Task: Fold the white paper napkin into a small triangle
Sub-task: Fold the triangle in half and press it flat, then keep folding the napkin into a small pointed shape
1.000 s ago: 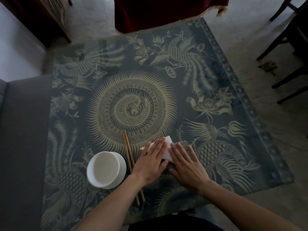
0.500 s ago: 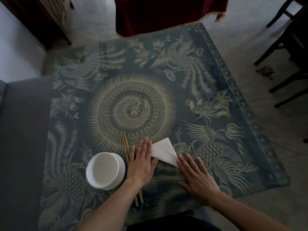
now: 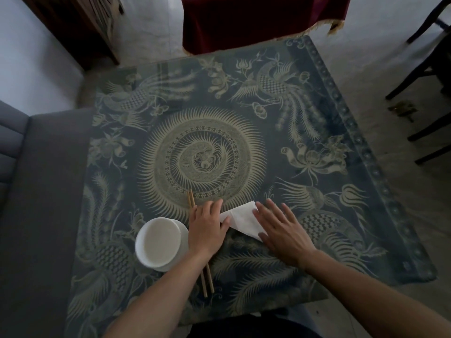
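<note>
The white paper napkin [image 3: 241,218] lies folded into a small triangle on the patterned table, near its front edge. My left hand [image 3: 207,228] rests flat at the napkin's left corner, thumb touching the paper, fingers loosely curled over the chopsticks. My right hand [image 3: 280,230] lies flat with spread fingers on the napkin's right side, covering its right edge. Neither hand grips the napkin.
A white bowl on a white saucer [image 3: 159,242] stands just left of my left hand. A pair of wooden chopsticks [image 3: 207,281] runs under my left hand and wrist. The blue patterned table top [image 3: 202,157] spreads ahead. A grey sofa [image 3: 41,191] is at the left, dark chair legs [image 3: 427,69] at the right.
One second ago both hands pressed together over the napkin. They slid apart and uncovered the triangle; since half a second ago the right hand has moved back onto its right side.
</note>
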Action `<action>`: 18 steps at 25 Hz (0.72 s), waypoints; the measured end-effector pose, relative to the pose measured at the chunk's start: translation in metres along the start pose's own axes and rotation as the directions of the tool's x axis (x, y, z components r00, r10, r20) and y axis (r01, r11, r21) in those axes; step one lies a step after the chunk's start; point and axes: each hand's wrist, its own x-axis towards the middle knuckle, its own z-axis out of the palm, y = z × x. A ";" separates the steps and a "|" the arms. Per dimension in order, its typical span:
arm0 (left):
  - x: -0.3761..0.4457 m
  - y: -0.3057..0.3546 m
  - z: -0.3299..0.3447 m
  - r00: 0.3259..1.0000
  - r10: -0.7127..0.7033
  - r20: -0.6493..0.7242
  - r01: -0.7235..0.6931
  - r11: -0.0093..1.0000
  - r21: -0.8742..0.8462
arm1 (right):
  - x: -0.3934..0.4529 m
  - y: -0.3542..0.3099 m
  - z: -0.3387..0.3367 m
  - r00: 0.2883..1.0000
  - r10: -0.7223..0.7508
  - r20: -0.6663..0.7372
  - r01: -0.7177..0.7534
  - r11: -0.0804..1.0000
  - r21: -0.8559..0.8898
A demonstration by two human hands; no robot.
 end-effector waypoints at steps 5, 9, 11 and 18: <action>0.016 0.011 -0.005 0.986 -0.098 0.137 0.083 0.991 0.109 | 0.017 -0.003 0.002 0.987 -0.133 0.088 0.137 0.990 -0.040; 0.029 0.013 -0.007 0.965 -0.122 0.232 0.107 0.991 0.077 | 0.012 -0.002 0.007 0.991 -0.095 0.094 0.097 0.995 -0.010; 0.032 0.015 -0.007 0.952 -0.129 0.276 0.131 0.991 0.012 | 0.007 -0.005 0.007 0.993 -0.062 0.101 0.061 0.998 0.012; 0.050 0.027 -0.020 0.978 0.038 0.203 0.005 0.978 -0.209 | -0.015 -0.029 0.011 0.998 0.054 0.035 -0.055 0.998 0.030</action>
